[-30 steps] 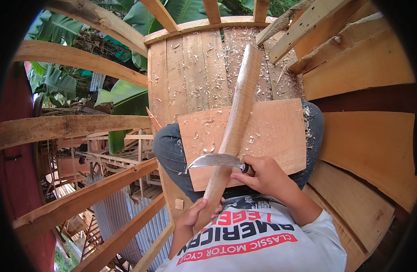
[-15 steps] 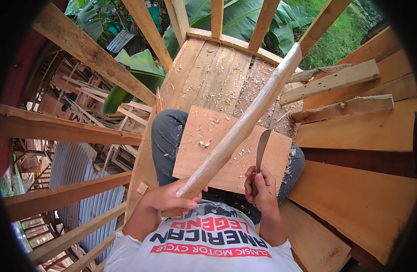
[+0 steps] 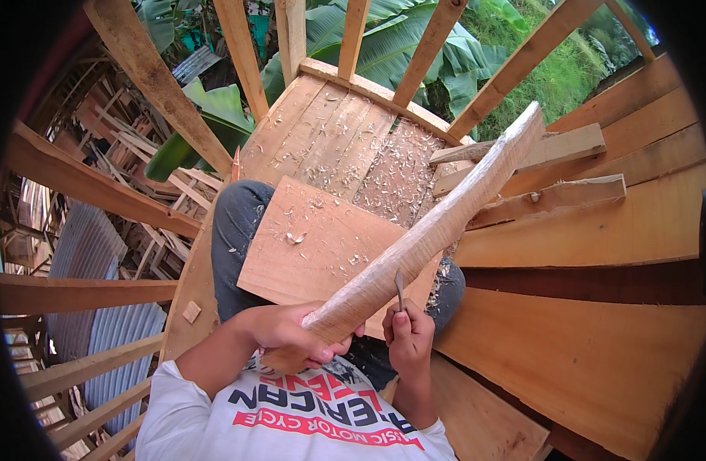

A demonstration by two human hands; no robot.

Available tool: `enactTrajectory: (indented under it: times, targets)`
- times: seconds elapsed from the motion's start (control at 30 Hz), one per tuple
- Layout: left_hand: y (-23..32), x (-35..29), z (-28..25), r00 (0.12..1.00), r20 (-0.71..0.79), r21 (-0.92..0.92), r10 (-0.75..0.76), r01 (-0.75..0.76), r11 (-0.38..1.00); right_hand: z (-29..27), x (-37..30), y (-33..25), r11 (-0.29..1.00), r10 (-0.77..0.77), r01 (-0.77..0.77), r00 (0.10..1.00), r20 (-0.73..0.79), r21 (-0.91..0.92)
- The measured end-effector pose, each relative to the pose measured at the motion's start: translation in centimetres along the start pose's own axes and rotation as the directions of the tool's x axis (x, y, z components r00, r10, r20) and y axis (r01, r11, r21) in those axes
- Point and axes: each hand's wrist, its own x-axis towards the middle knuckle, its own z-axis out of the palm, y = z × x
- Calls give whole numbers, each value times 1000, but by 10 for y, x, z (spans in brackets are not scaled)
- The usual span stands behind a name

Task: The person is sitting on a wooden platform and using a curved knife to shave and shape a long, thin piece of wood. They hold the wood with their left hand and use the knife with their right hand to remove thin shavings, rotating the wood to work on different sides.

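A long, pale length of carved wood (image 3: 437, 219) slants from my lap up to the far right, its surface marked by shaving cuts. My left hand (image 3: 310, 338) is wrapped round its near end, close to my shirt. In my right hand (image 3: 410, 334) is a knife (image 3: 400, 288), its short visible blade pointing up beside the wood's lower right side; whether it touches the wood I cannot tell. Across my knees lies a flat square board (image 3: 314, 242), partly hidden under the wood and sprinkled with curled shavings.
Shavings litter the plank floor (image 3: 330, 146) ahead. Rough wood offcuts (image 3: 552, 201) rest at the right, beside the plank wall (image 3: 568, 353). Upright slats (image 3: 422, 54) fence the far edge, with banana leaves beyond. A small wood block (image 3: 191, 311) sits at the left.
My view has swung right, so the scene sits further left. The wood has tilted lower toward the right, and the knife has come closer to it, showing its blade more edge-on.
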Motion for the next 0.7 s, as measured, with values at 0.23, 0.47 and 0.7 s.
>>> enactTrajectory:
  times: [0.23,0.47,0.7]
  targets:
    - [-22,-22,-9,996,-81,-180,19,-33,983,-6,4,16,973,32,-37,999,-24,-229]
    - [-62,-57,-39,990,-142,-523,17,-89,848,27,11,11,935,116,-106,993,10,-338]
    - [-68,-49,-58,993,-115,-616,9,-78,784,57,10,11,718,196,-23,966,171,-696]
